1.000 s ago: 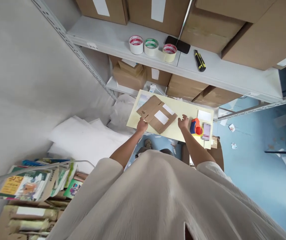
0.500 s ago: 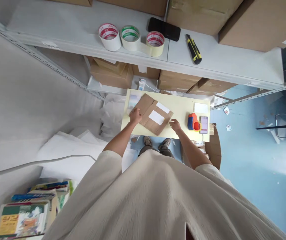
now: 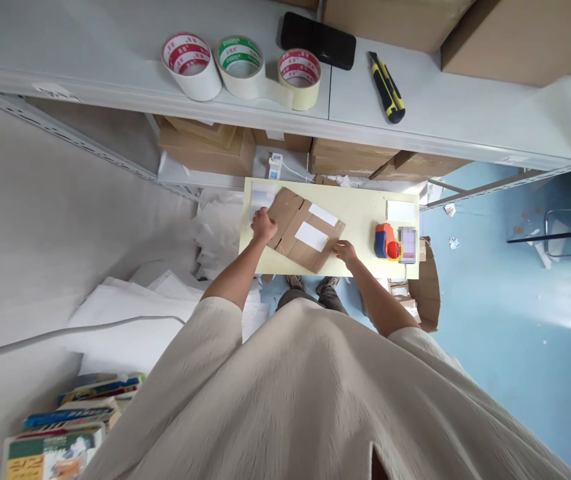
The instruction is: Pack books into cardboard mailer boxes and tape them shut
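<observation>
A brown piece of folded cardboard with two white labels lies at an angle on the pale yellow table. My left hand has its fingers curled on the cardboard's left edge. At the opposite edge, near the lower right corner, my right hand pinches the cardboard between its fingertips. A crease runs across the cardboard closer to my left hand. To the right of my right hand stands a red and blue tape dispenser.
Above the table, a grey shelf carries tape rolls, a black phone and a yellow-black box cutter. Cardboard boxes fill the level below. Books are stacked at lower left. White sheets lie on the left.
My right hand has moved slightly left and closed onto the cardboard's edge. My left hand has shifted a little left and down along its edge. The camera view has tilted slightly.
</observation>
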The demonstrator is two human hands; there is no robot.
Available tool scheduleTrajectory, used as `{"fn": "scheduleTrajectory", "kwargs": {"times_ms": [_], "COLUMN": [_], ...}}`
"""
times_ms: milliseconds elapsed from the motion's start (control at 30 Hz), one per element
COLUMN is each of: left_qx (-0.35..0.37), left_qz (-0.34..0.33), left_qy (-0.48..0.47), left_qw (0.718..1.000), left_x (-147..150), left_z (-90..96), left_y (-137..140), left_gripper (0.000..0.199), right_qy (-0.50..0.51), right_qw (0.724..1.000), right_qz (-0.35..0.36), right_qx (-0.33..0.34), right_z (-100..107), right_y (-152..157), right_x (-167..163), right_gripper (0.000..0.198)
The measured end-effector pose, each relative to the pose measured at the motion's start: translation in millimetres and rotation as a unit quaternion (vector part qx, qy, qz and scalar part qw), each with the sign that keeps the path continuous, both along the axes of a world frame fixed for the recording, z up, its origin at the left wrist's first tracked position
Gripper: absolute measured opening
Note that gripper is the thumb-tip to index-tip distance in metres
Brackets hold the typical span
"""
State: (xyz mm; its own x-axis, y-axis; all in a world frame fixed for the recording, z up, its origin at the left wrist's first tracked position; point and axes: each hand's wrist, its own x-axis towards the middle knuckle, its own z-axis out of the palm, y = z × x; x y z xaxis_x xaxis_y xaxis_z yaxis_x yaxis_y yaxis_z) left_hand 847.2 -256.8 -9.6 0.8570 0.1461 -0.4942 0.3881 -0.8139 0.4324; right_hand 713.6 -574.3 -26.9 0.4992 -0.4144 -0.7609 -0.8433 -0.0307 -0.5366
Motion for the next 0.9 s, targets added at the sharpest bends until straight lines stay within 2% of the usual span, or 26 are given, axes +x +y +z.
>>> {"fn": "scheduleTrajectory", "kwargs": {"times_ms": [200, 400, 500, 700, 900], "left_qx": [-0.027, -0.044, -0.065, -0.143, -0.252], "left_qz": [0.024, 0.027, 0.035, 0.075, 0.087], "left_qy": [-0.006, -0.019, -0.028, -0.094, -0.16], "left_qw": [0.999, 0.998, 0.997, 0.982, 0.95], "left_x": [0.9, 0.0, 6.2, 22.3, 14.6], "left_z": [-6.7, -8.0, -4.5, 8.6, 34.2], "left_y": [6.0, 5.6, 1.4, -11.1, -29.2], "left_gripper": [0.059, 0.058, 0.054, 0.04, 0.027], "right_qy": [-0.036, -0.121, -0.159, -0.241, -0.304], "right_qw": [0.999, 0.993, 0.987, 0.969, 0.947], "right_qz": [0.017, 0.014, 0.038, 0.031, 0.056], "right_qx": [-0.026, 0.002, -0.009, -0.038, -0.09], "right_z": [-2.6, 3.6, 13.6, 42.0, 67.2], "right_y": [-0.6, -1.2, -12.2, -51.8, -78.2], "right_x": [5.4, 17.3, 22.2, 27.4, 26.1], "right_gripper": [0.03, 0.052, 0.055, 0.054, 0.038]}}
